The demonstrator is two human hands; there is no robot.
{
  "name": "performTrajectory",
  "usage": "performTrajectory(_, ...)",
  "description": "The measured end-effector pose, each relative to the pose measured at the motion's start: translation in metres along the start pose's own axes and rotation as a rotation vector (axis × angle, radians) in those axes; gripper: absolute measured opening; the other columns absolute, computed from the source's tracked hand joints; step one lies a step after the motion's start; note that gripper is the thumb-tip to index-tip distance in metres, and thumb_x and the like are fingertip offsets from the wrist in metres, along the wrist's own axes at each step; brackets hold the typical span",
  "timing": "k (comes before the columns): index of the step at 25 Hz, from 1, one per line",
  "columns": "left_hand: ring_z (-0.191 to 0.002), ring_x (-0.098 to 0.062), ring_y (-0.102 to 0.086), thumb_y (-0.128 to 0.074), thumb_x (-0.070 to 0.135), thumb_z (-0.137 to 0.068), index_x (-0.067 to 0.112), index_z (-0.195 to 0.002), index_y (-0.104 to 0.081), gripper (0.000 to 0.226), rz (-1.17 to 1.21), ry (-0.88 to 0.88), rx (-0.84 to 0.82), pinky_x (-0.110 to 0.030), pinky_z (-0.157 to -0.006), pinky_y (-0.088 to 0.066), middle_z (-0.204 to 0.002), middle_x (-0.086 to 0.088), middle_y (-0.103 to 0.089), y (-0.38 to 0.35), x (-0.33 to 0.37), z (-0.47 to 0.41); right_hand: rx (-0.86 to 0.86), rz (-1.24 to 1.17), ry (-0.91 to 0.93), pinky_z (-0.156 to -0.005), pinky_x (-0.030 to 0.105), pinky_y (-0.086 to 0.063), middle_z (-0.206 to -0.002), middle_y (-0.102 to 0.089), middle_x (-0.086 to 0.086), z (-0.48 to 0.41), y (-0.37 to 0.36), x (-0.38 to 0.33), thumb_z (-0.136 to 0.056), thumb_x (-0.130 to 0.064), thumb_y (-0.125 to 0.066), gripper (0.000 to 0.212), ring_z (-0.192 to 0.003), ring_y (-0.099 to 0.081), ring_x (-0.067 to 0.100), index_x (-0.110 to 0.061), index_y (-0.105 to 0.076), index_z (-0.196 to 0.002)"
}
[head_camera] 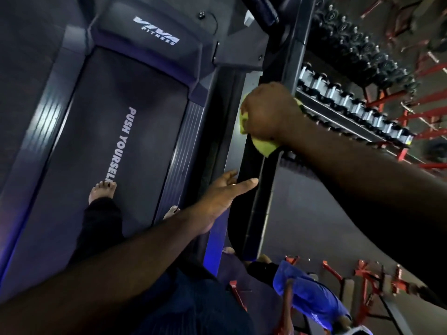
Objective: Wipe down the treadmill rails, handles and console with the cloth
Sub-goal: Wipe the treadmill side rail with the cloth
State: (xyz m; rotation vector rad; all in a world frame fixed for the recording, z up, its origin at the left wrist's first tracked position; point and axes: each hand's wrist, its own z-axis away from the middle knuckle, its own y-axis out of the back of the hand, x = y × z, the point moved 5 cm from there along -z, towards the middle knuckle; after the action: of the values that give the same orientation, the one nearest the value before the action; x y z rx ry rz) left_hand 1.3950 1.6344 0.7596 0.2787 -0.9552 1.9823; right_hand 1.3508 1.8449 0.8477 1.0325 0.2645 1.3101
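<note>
Handrail [251, 189], black: your right hand [268, 112] gripped the yellow-green cloth [263, 147] against it. Your left hand [225, 192], nearer you on that handrail, lay fingers spread, holding nothing.

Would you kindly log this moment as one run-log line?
right hand: wiping handrail with yellow cloth | left hand: open, resting on handrail

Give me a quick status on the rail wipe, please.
Right hand shut on yellow cloth, pressed to black handrail. Left hand open, steadying rail below. Nothing in the way.
</note>
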Motion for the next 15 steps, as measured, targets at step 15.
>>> performTrajectory(15, -0.109, 0.007, -0.068, -0.102, 0.037, -0.06, 0.043, -0.107, -0.062, 0.061, -0.137, -0.087, -0.087, -0.031, -0.103, -0.055, -0.116, 0.019, -0.072, 0.005, 0.049, -0.061, -0.206, 0.171, 0.175, -0.092, 0.042, -0.045, -0.11, -0.074, 0.014, -0.015, 0.004, 0.01, -0.094, -0.043, -0.053, 0.036, -0.107, -0.069, 0.035, -0.014, -0.072, -0.107)
